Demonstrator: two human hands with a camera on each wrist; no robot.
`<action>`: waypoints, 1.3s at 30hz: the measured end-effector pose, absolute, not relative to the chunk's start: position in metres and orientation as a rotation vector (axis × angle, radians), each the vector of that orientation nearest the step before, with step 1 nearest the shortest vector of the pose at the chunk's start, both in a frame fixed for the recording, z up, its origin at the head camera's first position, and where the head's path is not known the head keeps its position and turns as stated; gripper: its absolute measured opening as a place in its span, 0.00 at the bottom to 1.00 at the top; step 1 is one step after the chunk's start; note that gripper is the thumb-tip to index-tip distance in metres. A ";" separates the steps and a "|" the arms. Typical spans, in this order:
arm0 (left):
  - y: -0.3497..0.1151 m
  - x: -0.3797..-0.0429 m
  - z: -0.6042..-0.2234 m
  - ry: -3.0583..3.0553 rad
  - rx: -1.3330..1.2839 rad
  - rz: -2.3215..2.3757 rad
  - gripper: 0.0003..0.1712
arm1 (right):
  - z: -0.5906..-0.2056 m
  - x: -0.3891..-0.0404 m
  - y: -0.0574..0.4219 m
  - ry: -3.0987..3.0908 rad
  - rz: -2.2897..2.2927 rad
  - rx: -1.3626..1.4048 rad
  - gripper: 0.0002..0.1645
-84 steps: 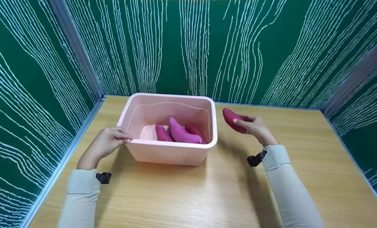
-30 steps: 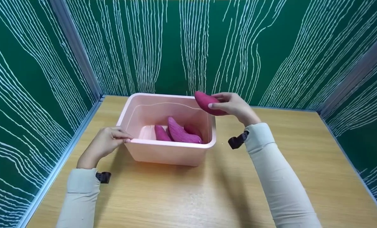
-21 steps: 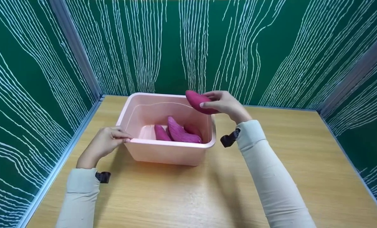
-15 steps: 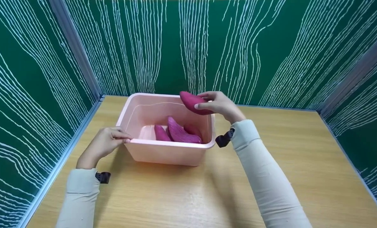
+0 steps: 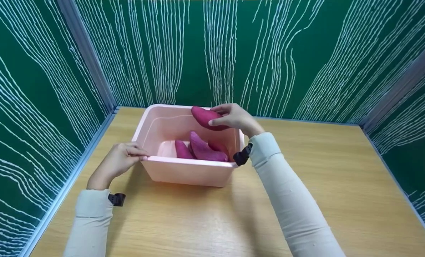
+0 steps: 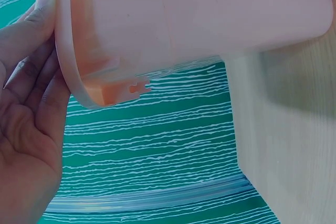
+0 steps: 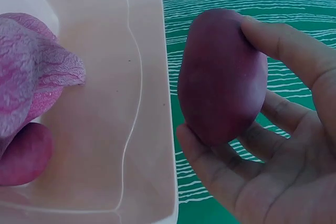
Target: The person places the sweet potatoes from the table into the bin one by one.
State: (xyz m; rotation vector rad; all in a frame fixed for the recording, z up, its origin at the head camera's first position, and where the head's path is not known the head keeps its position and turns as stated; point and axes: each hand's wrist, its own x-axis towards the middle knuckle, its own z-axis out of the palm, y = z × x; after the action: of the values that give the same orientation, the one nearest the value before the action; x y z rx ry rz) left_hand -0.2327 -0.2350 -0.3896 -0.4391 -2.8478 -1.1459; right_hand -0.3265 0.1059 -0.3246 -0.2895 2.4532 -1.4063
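My right hand (image 5: 238, 118) grips a smooth dark-pink sweet potato (image 5: 202, 117) over the back right part of a pale pink plastic bin (image 5: 189, 175). Thumb and fingers lie on opposite sides of this sweet potato (image 7: 220, 77) in the right wrist view. Inside the bin, a large wrinkled sweet potato (image 5: 203, 148) lies between a smaller one (image 5: 182, 150) on its left and another (image 5: 217, 145) on its right, partly hidden. At the bin's front left corner, my left hand (image 5: 116, 163) pinches the rim (image 6: 63, 35), seen close in the left wrist view.
The bin stands on a wooden table (image 5: 323, 178) near its back edge. Green panels (image 5: 194, 53) with white wavy lines enclose the back and both sides, joined by grey metal posts (image 5: 87, 53). A small black camera (image 5: 242, 155) sits on the right wrist.
My right hand has carried the sweet potato leftward from beside the bin, up over its right rim and above its inside. The left hand and the bin have stayed put.
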 end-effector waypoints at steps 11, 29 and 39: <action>-0.235 -0.232 -0.389 -2.859 -0.422 -1.161 0.09 | -0.336 -0.334 0.101 2.432 -1.400 -0.301 0.31; -0.238 -0.233 -0.390 -2.837 -0.450 -1.125 0.08 | -0.337 -0.334 0.101 2.424 -1.399 -0.303 0.31; -0.237 -0.232 -0.389 -2.851 -0.434 -1.139 0.08 | -0.339 -0.331 0.106 2.414 -1.384 -0.325 0.33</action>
State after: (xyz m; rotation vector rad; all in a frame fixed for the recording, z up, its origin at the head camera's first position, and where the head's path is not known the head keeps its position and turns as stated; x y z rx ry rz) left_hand -0.2321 -0.2367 -0.3891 -0.4338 -2.8505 -1.1387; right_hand -0.3315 0.1056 -0.3394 -0.3249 2.4135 -1.3845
